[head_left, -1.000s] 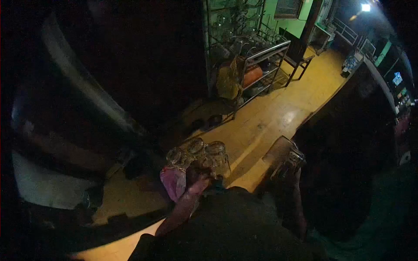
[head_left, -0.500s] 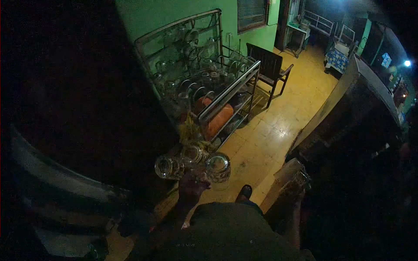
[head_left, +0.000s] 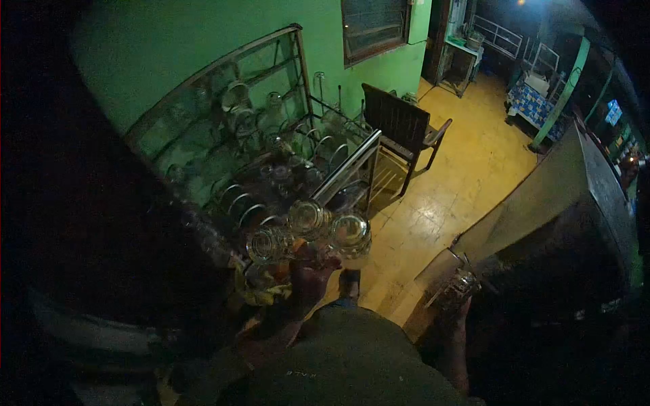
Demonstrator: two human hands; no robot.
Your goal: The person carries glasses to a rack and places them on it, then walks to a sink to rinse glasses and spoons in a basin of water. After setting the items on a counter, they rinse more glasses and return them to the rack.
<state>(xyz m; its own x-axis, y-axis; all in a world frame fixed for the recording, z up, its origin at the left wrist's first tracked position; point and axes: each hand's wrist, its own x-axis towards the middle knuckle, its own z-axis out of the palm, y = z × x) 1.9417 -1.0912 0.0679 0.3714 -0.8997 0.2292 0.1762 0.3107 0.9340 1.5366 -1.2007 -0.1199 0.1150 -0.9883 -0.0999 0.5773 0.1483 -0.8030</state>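
Observation:
In the head view, my left hand point(head_left: 313, 276) is closed around a cluster of clear glass mugs point(head_left: 351, 233), held in front of my body with their round ends facing up. Low on the right, my right hand point(head_left: 463, 310) is closed on more clear glassware point(head_left: 462, 287); dim light hides its exact kind. Just beyond the left-hand mugs stands a metal dish rack point(head_left: 347, 166) with curved wire dividers and several glass pieces on it. A yellowish cloth or bag point(head_left: 261, 294) shows beside my left wrist.
A dark wooden chair point(head_left: 399, 122) stands past the rack, against the green wall point(head_left: 183, 51). Yellow floor tiles point(head_left: 460, 169) run toward a small table point(head_left: 457, 64) at the back. A large pale panel point(head_left: 542, 176) leans along the right. Deep shadow covers the left.
The view has moved closer to the rack, which now looks larger. The left-hand mugs have come up over the rack's near end. Both hands keep their hold.

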